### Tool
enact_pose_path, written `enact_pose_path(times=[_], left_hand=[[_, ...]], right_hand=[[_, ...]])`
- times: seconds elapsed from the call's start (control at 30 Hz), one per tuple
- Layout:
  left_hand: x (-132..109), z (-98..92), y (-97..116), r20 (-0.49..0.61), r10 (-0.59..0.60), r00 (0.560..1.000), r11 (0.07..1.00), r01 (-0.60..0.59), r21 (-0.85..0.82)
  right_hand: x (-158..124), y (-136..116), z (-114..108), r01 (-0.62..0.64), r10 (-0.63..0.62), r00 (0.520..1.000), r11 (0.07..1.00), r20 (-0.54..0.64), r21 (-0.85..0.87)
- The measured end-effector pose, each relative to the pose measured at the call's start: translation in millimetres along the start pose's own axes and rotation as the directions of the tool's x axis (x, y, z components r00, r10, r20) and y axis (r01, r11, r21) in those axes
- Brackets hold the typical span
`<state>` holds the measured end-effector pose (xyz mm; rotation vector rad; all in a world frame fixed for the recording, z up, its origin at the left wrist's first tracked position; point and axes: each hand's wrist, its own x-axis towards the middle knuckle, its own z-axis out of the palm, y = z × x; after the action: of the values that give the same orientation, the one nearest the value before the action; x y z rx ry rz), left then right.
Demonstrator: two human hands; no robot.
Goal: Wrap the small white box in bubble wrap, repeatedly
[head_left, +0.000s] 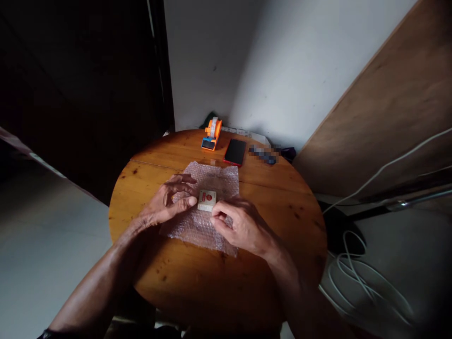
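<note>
A small cream-coloured box (207,199) with red print lies on a sheet of bubble wrap (221,175), near its middle. My left hand (173,200) is at the box's left side, fingers spread and thumb tip against or very near the box edge. On the other side, my right hand (242,221) has its fingers curled, with the fingertips at the lower right corner of the box. Whether anything is pinched between them is hidden. The bubble wrap is spread flat under both hands.
The round wooden table (289,207) carries an orange tape dispenser (213,134), a red-edged phone (235,152) and a dark blurred item (263,154) along its far side. A pale wall (212,56) rises behind. White cable (348,268) lies coiled on the floor at right.
</note>
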<state>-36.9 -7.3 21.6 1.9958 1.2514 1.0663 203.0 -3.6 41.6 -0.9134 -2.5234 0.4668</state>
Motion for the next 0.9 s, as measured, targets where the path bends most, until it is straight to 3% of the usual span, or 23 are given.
enact_pose_path(times=[0.1, 0.17, 0.33, 0.57, 0.63, 0.77, 0.9], left_hand=[[0, -1.1, -4, -0.059, 0.004, 0.998, 1.0, -0.003, 0.014], [2, 0.8, -8, -0.069, 0.023, 0.997, 0.999, -0.022, 0.027], [3, 4.2, -6, -0.038, 0.063, 0.997, 0.998, -0.063, 0.006], [1, -2.9, 11, 0.119, 0.094, 0.988, 0.994, -0.086, -0.072], [1, -3.2, 11, 0.136, 0.09, 0.987, 0.995, -0.083, -0.055], [1, -0.5, 5, 0.102, 0.068, 0.992, 0.998, -0.069, 0.004], [1, 2.2, 0, 0.068, 0.07, 0.995, 0.997, -0.073, 0.035]], right_hand=[[-10, 2, 2, -0.013, 0.007, 0.956, 1.0, 0.292, 0.021], [-17, 2, 11, -0.01, 0.028, 0.931, 0.999, 0.363, -0.051], [-19, 2, 26, 0.095, -0.062, 0.955, 0.99, 0.291, -0.101], [-2, 1, -1, 0.022, -0.022, 0.999, 1.0, 0.024, -0.008], [-3, 1, -6, 0.003, -0.005, 0.997, 1.0, 0.077, 0.029], [-12, 1, 3, 0.002, -0.014, 0.927, 0.999, 0.375, 0.032], [-18, 1, 22, 0.074, -0.05, 0.927, 0.996, 0.371, -0.05]])
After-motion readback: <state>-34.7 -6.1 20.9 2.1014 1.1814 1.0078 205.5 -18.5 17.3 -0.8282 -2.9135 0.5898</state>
